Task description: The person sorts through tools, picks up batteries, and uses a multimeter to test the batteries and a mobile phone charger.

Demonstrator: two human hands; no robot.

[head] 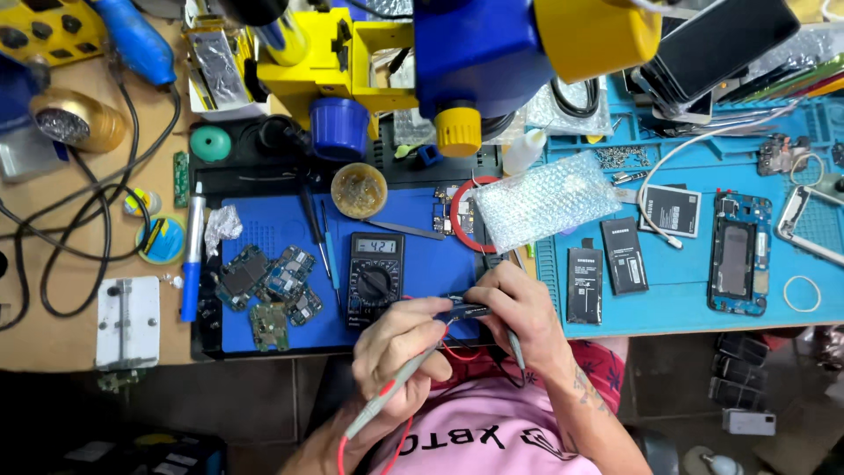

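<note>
Head view, left to right: circuit boards (268,290) and multimeter (375,280) lie on the blue mat (413,255), the left hand (400,352) closed around a red probe (396,385), the right hand (519,317) pinching a black probe (514,347) against a small part (464,308), apparently mid-measurement.

Small dark flat component (464,310), level, pinched over blue mat edge; thin grey-red probe (397,380) slanting up onto it.

My hands are bare: no gloves, rings or watch on the left hand (400,347) or right hand (519,317). Dark tattoo lines mark my right forearm (585,387). I wear a pink shirt (479,435) with black lettering.
</note>
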